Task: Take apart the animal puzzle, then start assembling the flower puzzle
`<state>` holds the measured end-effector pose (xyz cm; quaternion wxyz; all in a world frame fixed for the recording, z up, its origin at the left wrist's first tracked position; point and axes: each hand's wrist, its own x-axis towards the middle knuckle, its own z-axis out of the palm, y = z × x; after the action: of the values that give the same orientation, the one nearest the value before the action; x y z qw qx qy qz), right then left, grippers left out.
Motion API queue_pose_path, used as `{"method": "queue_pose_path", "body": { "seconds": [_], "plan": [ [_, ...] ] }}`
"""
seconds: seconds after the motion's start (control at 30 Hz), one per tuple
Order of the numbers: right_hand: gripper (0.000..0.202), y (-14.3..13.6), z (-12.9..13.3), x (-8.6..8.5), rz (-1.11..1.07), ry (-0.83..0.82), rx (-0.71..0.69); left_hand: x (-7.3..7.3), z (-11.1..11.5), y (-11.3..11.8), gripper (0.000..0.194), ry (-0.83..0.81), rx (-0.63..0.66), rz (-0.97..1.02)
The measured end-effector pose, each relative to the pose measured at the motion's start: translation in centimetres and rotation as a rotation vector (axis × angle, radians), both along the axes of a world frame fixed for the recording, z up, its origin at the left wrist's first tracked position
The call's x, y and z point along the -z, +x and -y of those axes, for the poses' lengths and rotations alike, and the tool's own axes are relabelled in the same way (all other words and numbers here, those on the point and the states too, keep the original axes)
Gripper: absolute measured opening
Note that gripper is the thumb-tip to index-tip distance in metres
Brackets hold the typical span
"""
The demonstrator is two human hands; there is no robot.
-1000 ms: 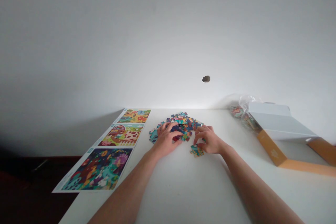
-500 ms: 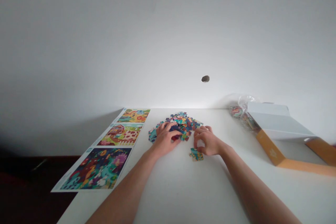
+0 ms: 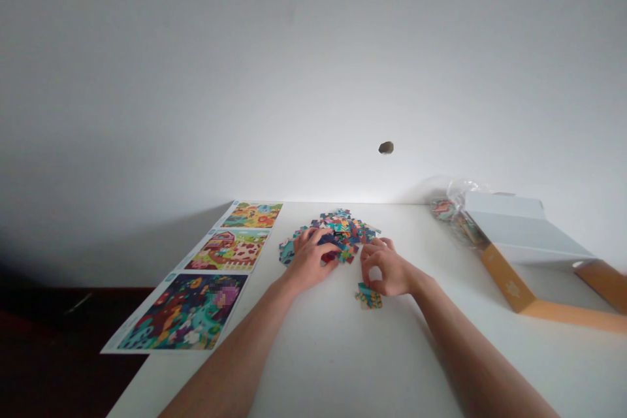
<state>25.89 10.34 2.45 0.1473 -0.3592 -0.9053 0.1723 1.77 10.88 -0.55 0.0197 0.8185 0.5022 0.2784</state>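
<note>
A heap of colourful puzzle pieces [image 3: 350, 228] lies near the back of the white table. My left hand [image 3: 311, 258] rests on the heap's front left part, its fingers spread and curved over the pieces. Right of the heap is my right hand [image 3: 386, 266], with thumb and fingers curled towards each other; whether a piece is between them is hidden. Just under its thumb, a small group of teal and yellow pieces [image 3: 369, 298] lies on the table.
Three picture sheets [image 3: 225, 251] line the table's left side, the lowest overhanging the edge. An open orange and white box [image 3: 526, 294] stands at the right, beside a clear plastic bag of pieces [image 3: 465, 222]. Behind is a white wall [image 3: 313, 78] with a hole.
The small teal and yellow group sits slightly lower, nearer to me, and more of it shows under my right thumb. My left hand has barely moved. The view has shifted slightly.
</note>
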Motion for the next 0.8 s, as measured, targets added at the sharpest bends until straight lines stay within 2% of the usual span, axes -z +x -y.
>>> {"method": "queue_pose_path", "body": {
  "seconds": [0.1,0.23,0.33,0.43,0.6,0.8],
  "plan": [
    [0.010,-0.1,-0.2,0.2,-0.053,0.063,0.086,0.0,-0.1,-0.1,0.017,0.010,0.004,0.018],
    [0.018,-0.1,-0.9,1.0,-0.080,0.173,0.385,0.2,-0.1,-0.2,0.035,0.004,0.050,0.036],
    [0.032,-0.3,-1.2,1.7,-0.007,0.167,0.514,0.4,-0.2,-0.3,0.044,-0.028,0.070,0.035],
    [0.039,-1.0,-1.2,2.2,0.030,0.138,0.501,0.4,-0.3,-0.2,0.043,-0.052,0.069,0.037],
    [0.020,-2.2,-0.8,2.3,-0.022,0.128,0.409,0.3,-0.5,-0.1,0.037,-0.062,0.089,0.050],
    [0.018,-2.1,-0.7,2.0,-0.053,0.104,0.444,0.1,-0.3,-0.1,0.036,-0.037,0.075,0.053]
  ]
}}
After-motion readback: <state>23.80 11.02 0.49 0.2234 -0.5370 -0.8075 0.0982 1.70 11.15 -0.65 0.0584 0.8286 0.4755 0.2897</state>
